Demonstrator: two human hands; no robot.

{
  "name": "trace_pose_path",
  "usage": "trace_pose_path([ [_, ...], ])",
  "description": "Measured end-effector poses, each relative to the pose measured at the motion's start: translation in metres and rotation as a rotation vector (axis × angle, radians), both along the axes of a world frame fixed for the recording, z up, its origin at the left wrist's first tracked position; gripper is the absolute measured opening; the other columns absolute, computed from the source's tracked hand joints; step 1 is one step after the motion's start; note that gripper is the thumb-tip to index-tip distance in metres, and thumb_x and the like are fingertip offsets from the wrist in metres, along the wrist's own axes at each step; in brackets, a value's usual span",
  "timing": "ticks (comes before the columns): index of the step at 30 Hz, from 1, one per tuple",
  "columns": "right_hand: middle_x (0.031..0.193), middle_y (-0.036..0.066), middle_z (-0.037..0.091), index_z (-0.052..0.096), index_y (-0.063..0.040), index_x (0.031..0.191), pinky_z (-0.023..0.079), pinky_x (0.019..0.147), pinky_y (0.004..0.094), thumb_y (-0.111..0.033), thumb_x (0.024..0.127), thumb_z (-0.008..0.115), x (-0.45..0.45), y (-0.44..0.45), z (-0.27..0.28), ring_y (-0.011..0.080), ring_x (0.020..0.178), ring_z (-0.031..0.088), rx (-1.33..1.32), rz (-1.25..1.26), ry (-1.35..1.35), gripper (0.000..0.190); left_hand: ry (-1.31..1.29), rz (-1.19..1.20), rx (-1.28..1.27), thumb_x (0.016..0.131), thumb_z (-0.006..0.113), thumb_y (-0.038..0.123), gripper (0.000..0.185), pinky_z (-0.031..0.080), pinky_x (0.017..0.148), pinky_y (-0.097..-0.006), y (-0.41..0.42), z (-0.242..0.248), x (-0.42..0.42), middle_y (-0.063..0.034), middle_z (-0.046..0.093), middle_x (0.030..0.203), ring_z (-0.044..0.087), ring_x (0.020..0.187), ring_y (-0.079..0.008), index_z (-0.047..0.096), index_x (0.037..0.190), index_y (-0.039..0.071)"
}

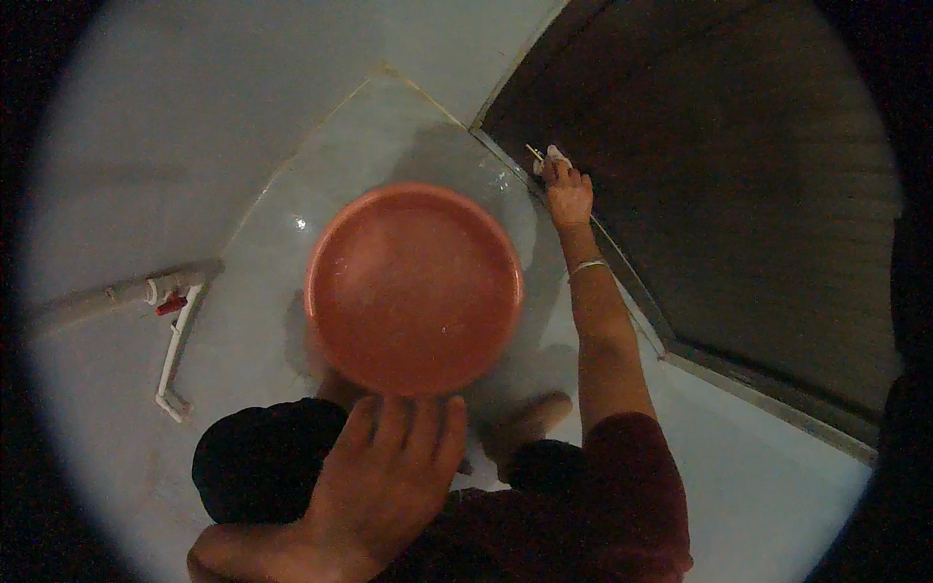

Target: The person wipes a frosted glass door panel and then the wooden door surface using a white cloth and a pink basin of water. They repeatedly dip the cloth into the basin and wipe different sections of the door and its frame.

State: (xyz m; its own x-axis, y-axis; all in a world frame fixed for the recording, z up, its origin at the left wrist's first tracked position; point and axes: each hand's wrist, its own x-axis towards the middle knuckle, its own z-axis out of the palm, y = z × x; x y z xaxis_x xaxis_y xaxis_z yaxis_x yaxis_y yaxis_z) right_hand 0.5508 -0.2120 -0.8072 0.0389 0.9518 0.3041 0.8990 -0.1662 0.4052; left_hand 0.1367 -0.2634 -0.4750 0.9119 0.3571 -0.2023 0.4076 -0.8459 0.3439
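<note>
Before me stands a round reddish-orange plastic basin (414, 291), its inside bare apart from small wet specks. My left hand (386, 477) is held back-up in front of me with its fingers apart. Its fingertips overlap the basin's near rim in the picture; whether they touch it I cannot tell. Stretched far out to the right, my right hand (568, 191) grips a small whitish object (555, 156) at the edge of a dark panel or opening (700, 189). A thin yellowish stick (534, 152) juts out beside that object, too small to identify.
On the left wall, a white pipe (175, 350) with a red-handled valve (172, 305) sticks out. A pale frame (773, 401) borders the dark panel or opening. The grey floor (270, 291) has wet, shiny spots. My bare foot (528, 430) is right of the basin's near side.
</note>
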Motion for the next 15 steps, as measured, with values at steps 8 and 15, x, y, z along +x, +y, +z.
trace_pose_path([
  [8,0.098,0.004,0.060,0.062,-0.024,0.123,0.042,0.056,0.0381,-0.020,0.083,0.061,-0.006,0.020,0.129,0.0211,0.072,0.058,0.462,-0.006,-0.015,0.041,-0.054,0.148,-0.022,0.088,0.057,0.011,0.044,0.047,0.097,-0.0453,-0.010,-0.001,-0.009,-0.0169,0.052,0.129,0.053,0.113,-0.0332,0.053,0.130,0.001],
  [15,0.105,0.007,0.063,0.061,-0.022,0.126,0.052,0.060,0.0404,-0.014,0.085,0.058,-0.019,0.034,0.028,0.0275,0.075,0.065,0.216,-0.044,0.054,0.042,-0.011,0.114,-0.029,0.087,0.056,0.011,0.045,0.048,0.098,-0.0459,-0.005,0.002,-0.016,-0.0181,0.053,0.127,0.054,0.114,-0.0343,0.051,0.130,0.001],
])
